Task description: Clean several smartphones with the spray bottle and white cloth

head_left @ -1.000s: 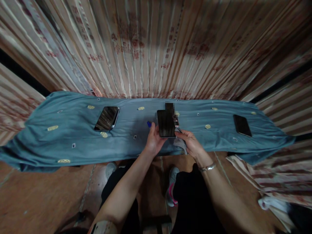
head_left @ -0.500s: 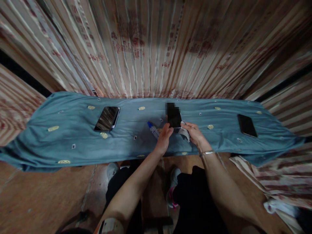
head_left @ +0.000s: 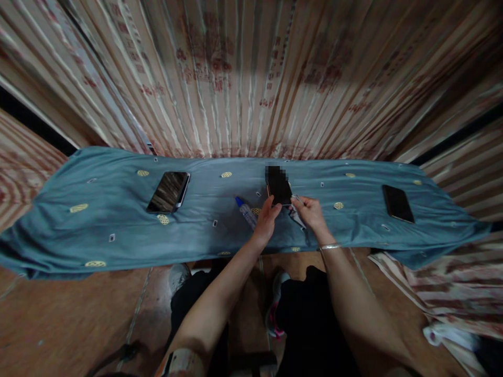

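Fingers of our left hand (head_left: pixel 266 220) grasp a black phone (head_left: pixel 280 190) at frame centre, those of our right hand (head_left: pixel 311 211) pinch a grey cloth (head_left: pixel 297 218) beside it, blue-capped bottle (head_left: pixel 246 212) lying leftward on the blue-draped tabletop (head_left: pixel 359 222).

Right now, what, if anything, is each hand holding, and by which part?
The left hand holds a black phone by its near left corner; the right hand pinches a grey cloth by one end.
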### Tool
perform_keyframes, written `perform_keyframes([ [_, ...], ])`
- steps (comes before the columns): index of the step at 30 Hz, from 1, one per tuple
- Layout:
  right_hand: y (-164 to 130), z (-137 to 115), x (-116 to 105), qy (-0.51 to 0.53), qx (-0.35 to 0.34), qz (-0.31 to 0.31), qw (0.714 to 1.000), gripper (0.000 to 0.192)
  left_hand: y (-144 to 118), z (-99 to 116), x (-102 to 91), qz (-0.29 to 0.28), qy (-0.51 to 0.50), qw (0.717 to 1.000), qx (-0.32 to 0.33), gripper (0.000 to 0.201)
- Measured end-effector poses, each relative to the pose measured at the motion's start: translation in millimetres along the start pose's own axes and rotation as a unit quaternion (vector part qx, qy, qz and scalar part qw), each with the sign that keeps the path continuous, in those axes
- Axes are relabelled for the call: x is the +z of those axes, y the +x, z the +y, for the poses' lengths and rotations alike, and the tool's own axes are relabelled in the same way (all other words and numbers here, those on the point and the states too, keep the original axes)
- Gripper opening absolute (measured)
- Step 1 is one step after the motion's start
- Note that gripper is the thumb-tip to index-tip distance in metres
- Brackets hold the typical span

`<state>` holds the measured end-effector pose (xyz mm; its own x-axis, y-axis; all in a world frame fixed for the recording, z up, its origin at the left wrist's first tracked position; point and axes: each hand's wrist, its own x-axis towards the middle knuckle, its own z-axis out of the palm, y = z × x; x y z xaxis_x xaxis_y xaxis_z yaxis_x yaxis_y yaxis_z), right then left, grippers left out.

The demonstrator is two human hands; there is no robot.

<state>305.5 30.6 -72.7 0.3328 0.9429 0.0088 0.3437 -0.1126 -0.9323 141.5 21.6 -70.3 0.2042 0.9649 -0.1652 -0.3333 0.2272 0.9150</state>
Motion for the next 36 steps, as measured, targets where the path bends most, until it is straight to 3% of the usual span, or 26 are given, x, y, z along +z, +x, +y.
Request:
perform_keyframes([
  [8, -4, -4, 0, -0.122, -0.029, 0.035, 0.991, 0.043, 5, -7, 2.7, 0.019, -0.054, 0.998, -0.004, 0.044],
  [14, -2, -6, 5, -0.151, -0.043, 0.029, 0.987, 0.041, 6, -8, 3.4, 0.02, -0.025, 0.999, 0.001, 0.046],
  [21, -9, -16, -14, -0.179, -0.062, 0.07, 0.979, 0.028, -3, -2, 7.3, 0.045, -0.019, 0.999, 0.003, 0.045],
  [24, -20, -25, -13, -0.064, -0.059, 0.075, 0.993, 0.035, -17, 7, 2.4, 0.028, -0.069, 0.997, 0.015, 0.042],
  [26, -30, -34, -4, 0.091, -0.023, 0.022, 0.995, 0.039, -27, 14, -4.3, 0.016, -0.102, 0.995, -0.004, 0.041],
  [28, -40, -43, 8, 0.197, 0.0, -0.021, 0.98, 0.038, -36, 21, -13.0, 0.015, -0.131, 0.991, -0.036, 0.038],
  [33, -59, -65, 36, 0.304, 0.071, -0.096, 0.945, 0.034, -52, 38, -34.5, -0.003, -0.208, 0.968, -0.141, 0.026],
  [36, -65, -73, 51, 0.318, 0.073, -0.131, 0.936, 0.034, -56, 43, -44.4, 0.0, -0.221, 0.963, -0.154, 0.022],
])
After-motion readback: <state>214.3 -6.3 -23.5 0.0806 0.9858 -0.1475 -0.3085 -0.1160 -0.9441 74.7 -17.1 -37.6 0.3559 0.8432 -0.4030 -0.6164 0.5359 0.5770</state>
